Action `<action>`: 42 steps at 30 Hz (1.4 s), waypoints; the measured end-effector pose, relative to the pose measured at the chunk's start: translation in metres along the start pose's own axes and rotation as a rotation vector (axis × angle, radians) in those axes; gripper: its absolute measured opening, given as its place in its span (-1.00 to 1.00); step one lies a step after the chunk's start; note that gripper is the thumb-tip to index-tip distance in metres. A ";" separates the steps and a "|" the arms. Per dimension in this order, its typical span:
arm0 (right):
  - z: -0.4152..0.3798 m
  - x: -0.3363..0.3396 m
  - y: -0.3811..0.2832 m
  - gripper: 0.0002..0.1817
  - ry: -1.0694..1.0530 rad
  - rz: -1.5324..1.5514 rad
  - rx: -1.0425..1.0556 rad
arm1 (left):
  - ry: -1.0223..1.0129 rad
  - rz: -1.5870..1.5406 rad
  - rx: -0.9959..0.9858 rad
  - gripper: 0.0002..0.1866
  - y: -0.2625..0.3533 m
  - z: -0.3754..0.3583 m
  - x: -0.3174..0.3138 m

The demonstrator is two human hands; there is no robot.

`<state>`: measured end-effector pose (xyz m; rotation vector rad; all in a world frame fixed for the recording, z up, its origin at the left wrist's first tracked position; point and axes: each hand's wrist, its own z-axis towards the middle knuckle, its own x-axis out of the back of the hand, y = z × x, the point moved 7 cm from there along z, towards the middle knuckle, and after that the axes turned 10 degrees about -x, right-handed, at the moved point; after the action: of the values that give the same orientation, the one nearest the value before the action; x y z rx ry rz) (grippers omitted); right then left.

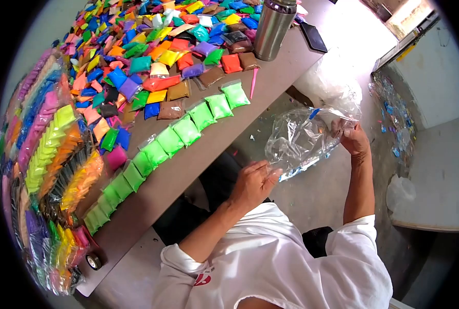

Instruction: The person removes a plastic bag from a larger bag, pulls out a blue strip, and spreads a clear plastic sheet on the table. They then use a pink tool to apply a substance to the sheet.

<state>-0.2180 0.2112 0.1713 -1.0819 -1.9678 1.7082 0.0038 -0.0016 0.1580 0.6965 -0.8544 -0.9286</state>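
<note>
A clear plastic bag (296,135) with blue printing along one edge is stretched between my two hands, away from the table's edge and above the floor. My left hand (252,184) pinches its near left corner, fingers closed. At the far right corner, my right hand (353,138) grips the same bag between thumb and fingers. The bag looks see-through, and I make out no packet inside it. Left of my hands, a row of light green packets (169,140) lies along the table (209,154), each overlapping or touching its neighbour.
Many colourful small packets (136,64) cover the back of the table. Bundled packet strips (49,154) are stacked at the left. A steel tumbler (274,32), a phone (313,37) and a pink stick (253,83) lie or stand near the table's edge. A whitish plastic bag (332,85) sits beyond my right hand.
</note>
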 end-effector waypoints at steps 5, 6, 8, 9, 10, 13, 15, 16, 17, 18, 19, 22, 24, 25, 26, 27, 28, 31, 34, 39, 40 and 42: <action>0.030 -0.045 -0.018 -0.55 -0.142 0.331 0.074 | 0.059 0.212 -0.003 -0.84 0.014 -0.007 0.064; 0.048 -0.051 -0.020 -0.59 -0.222 0.393 0.045 | 0.099 0.225 -0.015 -0.85 0.018 -0.011 0.076; 0.093 -0.023 -0.008 -0.67 0.257 -0.124 0.100 | 0.135 0.288 0.012 -0.88 0.020 -0.026 0.096; 0.102 -0.057 -0.017 -0.70 0.149 -0.099 0.056 | 0.144 0.299 0.014 -0.88 0.022 -0.032 0.105; 0.111 -0.079 -0.020 -0.70 0.130 -0.274 0.094 | 0.102 0.323 -0.010 -0.89 0.029 -0.037 0.110; 0.123 -0.155 -0.028 -0.55 0.059 -0.767 0.221 | 0.052 0.344 0.011 -0.90 0.042 -0.055 0.115; 0.116 -0.203 -0.037 -0.49 0.028 -1.003 0.498 | 0.019 0.284 0.062 -0.91 0.044 -0.070 0.114; 0.104 -0.232 -0.040 -0.43 0.002 -1.231 0.781 | 0.003 0.295 0.024 -0.93 0.048 -0.074 0.114; 0.107 -0.245 -0.030 -0.33 -0.079 -1.272 0.733 | 0.008 0.300 0.028 -0.93 0.050 -0.079 0.114; 0.109 -0.255 -0.021 -0.35 -0.116 -1.309 0.751 | 0.043 0.262 0.109 -0.94 0.048 -0.085 0.116; 0.114 -0.260 -0.009 -0.37 -0.153 -1.347 0.770 | 0.079 0.224 0.189 -0.95 0.045 -0.092 0.118; 0.137 -0.265 0.003 -0.36 -0.174 -1.357 0.831 | 0.124 0.238 0.181 -0.95 0.044 -0.106 0.125; 0.147 -0.268 -0.001 -0.42 -0.172 -1.332 0.852 | 0.139 0.246 0.203 -0.95 0.044 -0.109 0.129; 0.148 -0.270 -0.006 -0.48 -0.160 -1.310 0.871 | 0.129 0.245 0.224 -0.94 0.044 -0.110 0.131; 0.146 -0.273 -0.009 -0.49 -0.134 -1.315 0.893 | 0.120 0.245 0.245 -0.94 0.043 -0.110 0.132; 0.139 -0.281 -0.013 -0.49 -0.143 -1.315 0.902 | 0.131 0.250 0.245 -0.94 0.041 -0.110 0.135; 0.123 -0.289 -0.013 -0.49 -0.197 -1.302 0.888 | 0.116 0.229 0.195 -0.94 0.042 -0.111 0.133; 0.101 -0.307 -0.004 -0.47 -0.295 -1.308 0.870 | 0.120 0.163 0.188 -0.94 0.043 -0.113 0.129; 0.098 -0.330 0.010 -0.49 -0.443 -1.326 0.875 | 0.123 0.158 0.225 -0.94 0.050 -0.112 0.131; 0.118 -0.355 0.028 -0.50 -0.508 -1.335 0.955 | 0.163 0.213 0.208 -0.95 0.058 -0.120 0.151; 0.125 -0.358 0.030 -0.52 -0.494 -1.379 0.961 | 0.198 0.215 0.238 -0.95 0.054 -0.128 0.157; 0.138 -0.363 0.033 -0.53 -0.468 -1.431 0.955 | 0.272 0.190 0.413 -0.88 0.046 -0.135 0.163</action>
<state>-0.0592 -0.1439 0.1925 0.9242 -1.0987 1.5551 0.1923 -0.1069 0.1805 1.0508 -0.8582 -0.4736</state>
